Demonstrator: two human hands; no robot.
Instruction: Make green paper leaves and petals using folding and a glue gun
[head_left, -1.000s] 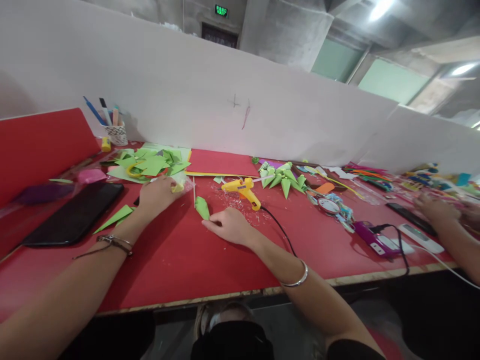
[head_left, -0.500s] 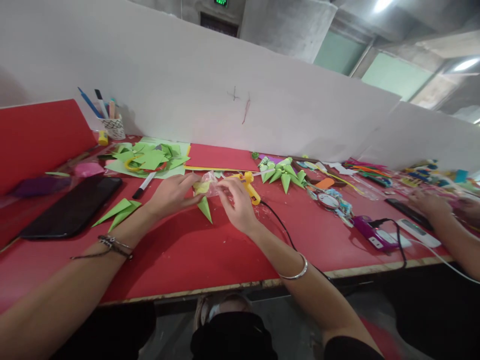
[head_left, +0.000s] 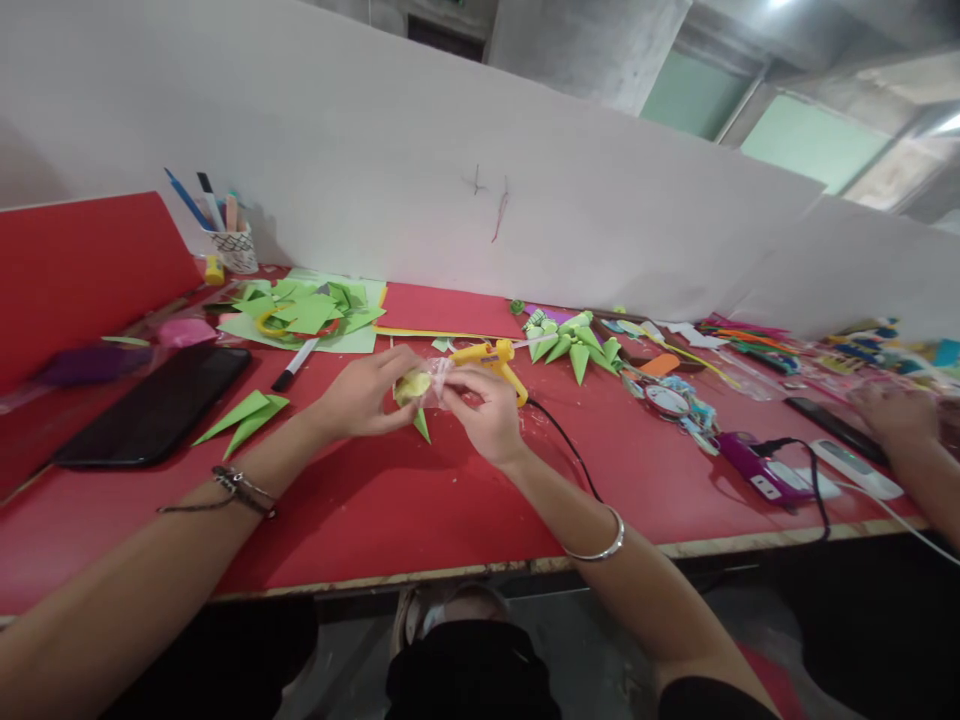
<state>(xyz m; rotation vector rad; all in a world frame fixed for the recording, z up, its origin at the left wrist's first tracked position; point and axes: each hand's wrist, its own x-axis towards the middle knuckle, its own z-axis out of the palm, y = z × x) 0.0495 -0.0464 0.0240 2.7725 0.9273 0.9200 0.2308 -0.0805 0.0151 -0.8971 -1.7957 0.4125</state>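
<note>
Landmark: yellow plastic glue gun (head_left: 480, 354), lying on the red-covered tabletop (head_left: 337, 530). Left hand (head_left: 367, 393), left of gun: fingers and thumb curled in, narrow gap, gripping the yellow end of a small clear crinkled plastic bag (head_left: 438, 376). Right hand (head_left: 484, 412), just on the near side of gun and partly overlapping it in view: thumb and index pinched on the bag's clear end, other fingers folded.

Bag is held up between both hands, just left of gun; see-through and wrinkled, pale yellow showing at left. What the yellow part is, too blurred to tell. Bright green pointed paper cone (head_left: 422, 427) below the bag, near side of gun, tip toward the person; its upper part hidden by the hands.

White marker with black cap (head_left: 296, 365) left of gun; two light green folded paper points (head_left: 244, 418) farther left, near side. Cluster of green paper cones (head_left: 579, 348) just right of gun. Black cable (head_left: 570, 448) runs from gun's handle toward the near side. Red surface stretches from gun to the chipped front edge (head_left: 420, 576); white upright panel (head_left: 360, 170) bounds the far side beyond gun.
</note>
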